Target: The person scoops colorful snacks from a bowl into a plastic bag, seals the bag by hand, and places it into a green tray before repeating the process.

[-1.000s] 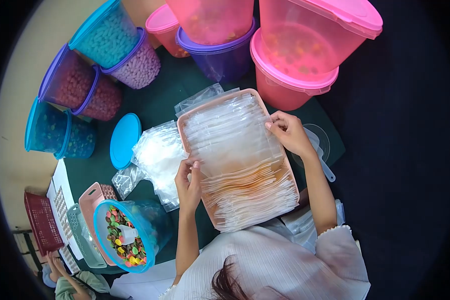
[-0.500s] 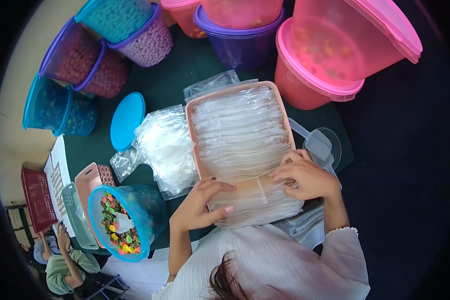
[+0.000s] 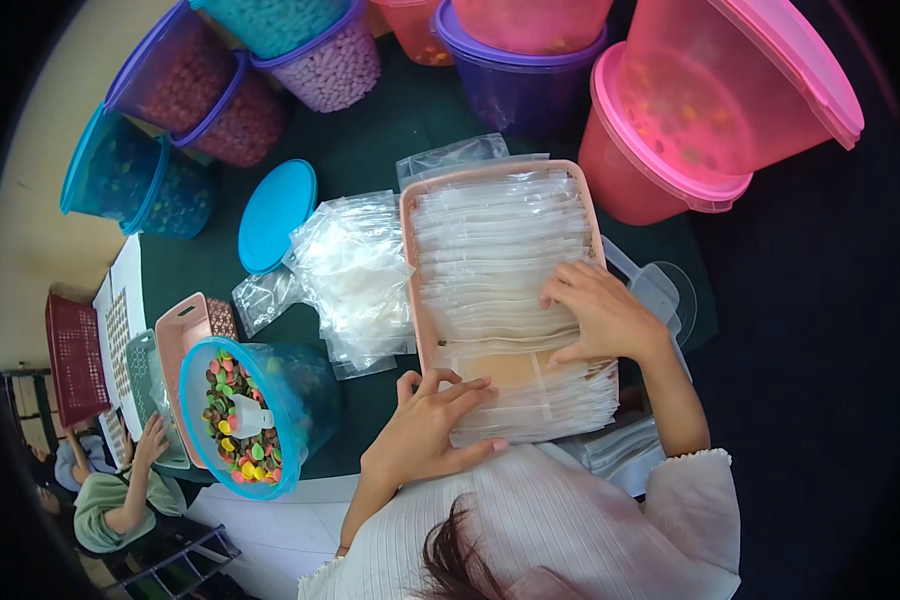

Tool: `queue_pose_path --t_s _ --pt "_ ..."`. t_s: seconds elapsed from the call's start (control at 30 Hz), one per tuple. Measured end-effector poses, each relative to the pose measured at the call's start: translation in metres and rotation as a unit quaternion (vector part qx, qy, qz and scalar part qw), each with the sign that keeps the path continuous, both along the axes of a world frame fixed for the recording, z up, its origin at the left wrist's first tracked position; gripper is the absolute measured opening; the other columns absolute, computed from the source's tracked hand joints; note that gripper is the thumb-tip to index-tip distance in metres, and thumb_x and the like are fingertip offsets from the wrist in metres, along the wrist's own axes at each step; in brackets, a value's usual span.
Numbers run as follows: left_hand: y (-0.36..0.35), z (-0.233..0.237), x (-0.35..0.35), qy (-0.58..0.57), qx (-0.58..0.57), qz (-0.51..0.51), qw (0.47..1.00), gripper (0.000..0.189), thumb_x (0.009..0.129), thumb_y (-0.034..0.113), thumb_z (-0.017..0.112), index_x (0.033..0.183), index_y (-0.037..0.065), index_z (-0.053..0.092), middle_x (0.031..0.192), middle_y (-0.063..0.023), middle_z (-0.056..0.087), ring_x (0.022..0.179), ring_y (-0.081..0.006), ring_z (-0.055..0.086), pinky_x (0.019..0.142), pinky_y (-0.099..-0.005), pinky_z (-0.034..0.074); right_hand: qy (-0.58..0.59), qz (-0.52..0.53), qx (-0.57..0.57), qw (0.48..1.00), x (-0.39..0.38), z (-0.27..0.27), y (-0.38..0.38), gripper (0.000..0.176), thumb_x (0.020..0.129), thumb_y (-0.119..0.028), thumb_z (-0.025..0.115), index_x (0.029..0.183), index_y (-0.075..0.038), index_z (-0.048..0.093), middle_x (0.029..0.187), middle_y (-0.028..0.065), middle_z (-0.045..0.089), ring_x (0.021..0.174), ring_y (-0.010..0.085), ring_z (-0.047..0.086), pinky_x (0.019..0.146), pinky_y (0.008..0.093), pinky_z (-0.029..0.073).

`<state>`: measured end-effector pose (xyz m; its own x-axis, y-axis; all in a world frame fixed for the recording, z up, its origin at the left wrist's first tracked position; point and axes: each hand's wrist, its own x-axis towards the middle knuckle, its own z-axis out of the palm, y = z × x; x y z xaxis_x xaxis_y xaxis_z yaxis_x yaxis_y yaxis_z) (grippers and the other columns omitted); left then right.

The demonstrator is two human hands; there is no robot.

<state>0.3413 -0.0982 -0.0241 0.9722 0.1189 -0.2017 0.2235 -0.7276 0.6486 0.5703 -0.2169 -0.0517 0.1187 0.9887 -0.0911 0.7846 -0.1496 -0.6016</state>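
Note:
A light pink basket (image 3: 420, 300) before me holds tightly packed rows of clear plastic bags (image 3: 500, 250). Between the back rows and a front bunch of bags (image 3: 530, 408) is a gap where a tan surface shows. My left hand (image 3: 422, 425) rests at the front bunch, its fingers spread over the left end of the bags. My right hand (image 3: 610, 318) is over the right side of the basket, thumb and fingers apart, with the fingertips at the edge of the back rows. No bag is visibly gripped in either hand.
Loose clear bags (image 3: 355, 270) lie left of the basket beside a blue lid (image 3: 278, 215). A blue tub (image 3: 315, 400) holds colourful candies and a white scoop (image 3: 250, 417). Stacked tubs (image 3: 660, 130) line the back. Another person's hand (image 3: 152, 440) shows at far left.
My right hand has moved back and up from the front bunch to the back rows, its fingers spreading. My left hand stays near the front bags. The view has shifted slightly.

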Motion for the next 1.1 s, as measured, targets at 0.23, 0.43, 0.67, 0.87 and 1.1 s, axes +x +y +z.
queue_pose_path --t_s 0.23,0.43,0.67,0.87,1.1 --pt "-0.004 -0.005 -0.006 0.004 -0.031 -0.015 0.999 0.054 0.071 0.045 0.062 0.106 0.004 0.057 0.105 -0.0090 0.059 0.100 -0.0246 0.044 0.092 -0.0413 0.024 0.033 -0.081 0.066 0.994 0.013 -0.030 0.015 0.020 0.062 -0.014 0.069 0.072 -0.003 0.057 0.071 0.0115 0.057 0.071 0.0260 0.058 0.062 0.0346 0.045" --pt "-0.010 -0.003 -0.009 0.008 -0.038 0.015 0.999 0.061 0.069 0.047 0.064 0.108 0.002 0.054 0.093 -0.0150 0.058 0.098 -0.0265 0.045 0.094 -0.0430 0.022 0.094 -0.118 0.079 0.985 0.024 -0.027 0.017 0.017 0.068 -0.014 0.067 0.077 -0.001 0.061 0.069 0.0149 0.061 0.064 0.0269 0.061 0.061 0.0318 0.047" --pt "-0.013 -0.011 -0.013 -0.029 -0.018 0.029 0.999 0.063 0.068 0.047 0.065 0.109 0.001 0.053 0.092 -0.0164 0.056 0.099 -0.0272 0.045 0.092 -0.0411 0.024 0.170 -0.193 0.060 0.964 0.023 -0.026 0.006 0.019 0.074 -0.016 0.064 0.081 0.002 0.062 0.065 0.0110 0.061 0.060 0.0155 0.059 0.059 0.0271 0.045" --pt "-0.014 -0.011 -0.015 -0.032 -0.027 0.035 0.998 0.063 0.067 0.047 0.067 0.109 0.001 0.053 0.091 -0.0175 0.055 0.097 -0.0265 0.046 0.092 -0.0399 0.024 0.327 -0.310 0.202 0.869 0.023 -0.021 -0.002 0.016 0.086 -0.014 0.052 0.088 0.002 0.055 0.073 0.0046 0.060 0.065 0.0071 0.055 0.056 0.0220 0.044" --pt "0.007 -0.028 -0.015 -0.024 -0.117 0.024 0.993 0.080 0.070 0.061 0.053 0.124 0.004 0.039 0.099 -0.0131 0.058 0.092 -0.0264 0.049 0.092 -0.0390 0.027 0.473 -0.246 0.303 0.790 -0.004 0.007 -0.022 0.020 0.089 -0.015 0.047 0.100 0.001 0.052 0.084 0.0052 0.059 0.075 0.0110 0.059 0.067 0.0233 0.048"
